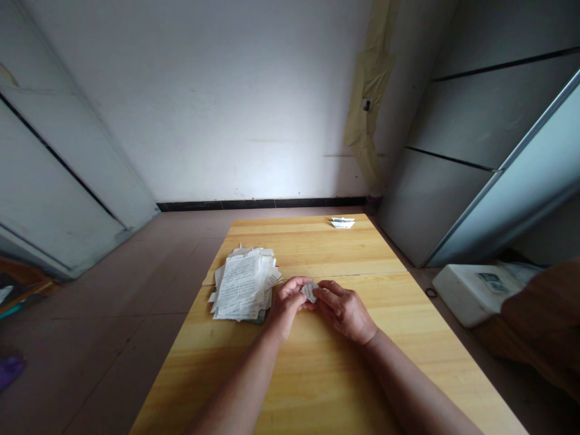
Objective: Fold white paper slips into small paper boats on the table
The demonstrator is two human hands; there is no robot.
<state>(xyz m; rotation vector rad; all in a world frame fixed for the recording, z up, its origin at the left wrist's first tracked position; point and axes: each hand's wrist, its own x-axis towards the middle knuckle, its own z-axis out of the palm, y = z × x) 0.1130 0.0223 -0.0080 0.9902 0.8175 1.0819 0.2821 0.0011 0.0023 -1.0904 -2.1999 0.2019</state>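
A small folded piece of printed paper (309, 292) is pinched between my two hands, just above the middle of the wooden table (317, 380). My left hand (290, 299) grips its left side, thumb on the near face. On the right side, my right hand (347, 311) closes its thumb and fingers on the paper's edge. Some fingertips are hidden behind the paper and the hands. Left of my left hand lies a loose stack of printed paper sheets (240, 287). A folded paper boat (343, 223) stands near the table's far right edge.
A white wall (249, 121) with a dark baseboard rises beyond the table. Grey cabinet doors (444, 181) stand at the right. A white box (471, 293) sits low beside the table's right side, and a purple item (9, 371) lies on the floor at far left.
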